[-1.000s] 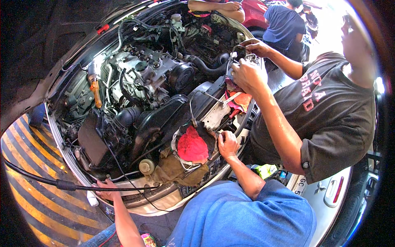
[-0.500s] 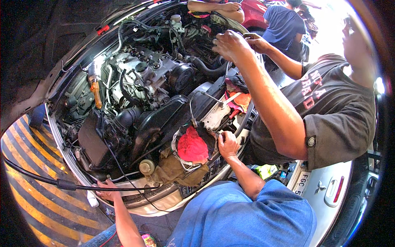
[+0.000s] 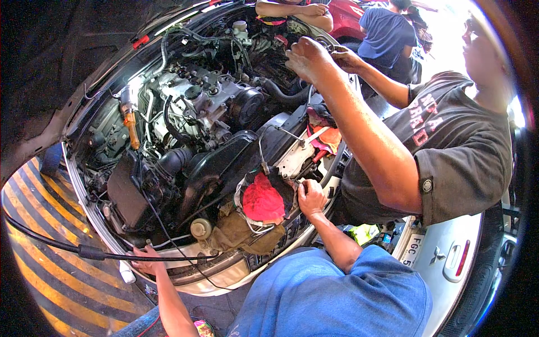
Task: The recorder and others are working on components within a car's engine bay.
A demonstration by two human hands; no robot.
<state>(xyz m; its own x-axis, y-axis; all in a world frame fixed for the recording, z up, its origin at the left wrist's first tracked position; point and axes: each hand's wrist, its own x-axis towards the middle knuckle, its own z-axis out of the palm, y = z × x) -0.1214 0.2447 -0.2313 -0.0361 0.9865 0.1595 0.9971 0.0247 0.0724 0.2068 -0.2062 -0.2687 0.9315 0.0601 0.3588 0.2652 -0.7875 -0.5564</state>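
Nearest, the person in the blue shirt [image 3: 331,297] leans at the car's front edge [image 3: 224,269], hands well apart along it. Close to the corner where that edge meets the left fender [image 3: 83,194], the left hand [image 3: 147,260] rests with a thick black cable [image 3: 92,253] crossing it; whether its fingers clamp anything cannot be told. Farther along the front edge, the right hand [image 3: 313,197] is curled, knuckles up; what lies under its fingers is hidden, so its grip cannot be told either.

Just inward of the right hand sits the red cloth [image 3: 263,199], with a brown rag [image 3: 238,230] on its nearer side. For a sound stance, weight seems best shared by both palms on bare metal, since loose fabric could slip. The right wrist should probably stay clear of the thin bent metal pipe [image 3: 259,147], and the left fingers clear of the cables.

Beyond, the engine [image 3: 193,95] fills the bay's middle, and an orange-handled lamp [image 3: 132,129] stands toward the left fender; keeping the head out of its light would help. Past the right hand, a co-worker [image 3: 466,163] raises both hands around something too small to tell; a tucked right elbow leaves room.
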